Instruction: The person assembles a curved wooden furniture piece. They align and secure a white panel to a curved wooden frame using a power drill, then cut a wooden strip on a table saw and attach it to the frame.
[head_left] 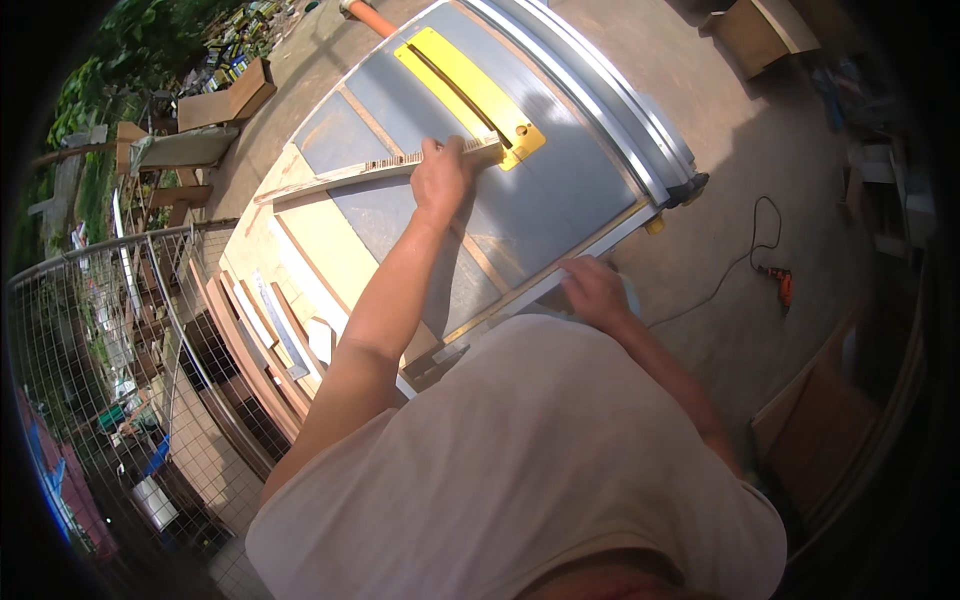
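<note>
My left hand (442,185) is closed around a narrow wooden strip (335,178) with a rough, notched-looking edge. The strip lies across the grey table saw top (395,215), its right end over the near end of the yellow insert plate (465,90). A long dark slot runs down that plate; whether a blade stands in it, I cannot make out. At the table's near edge, my right hand (597,292) has its fingers curled onto the pale front rail (610,238). Its thumb is hidden.
A light wooden board (325,240) extends the table on the left, beside several loose wood strips (275,330). Wire mesh fencing (110,300) stands further left. On the floor at right lies an orange corded drill (783,287). Metal sliding rails (590,95) border the table's right side.
</note>
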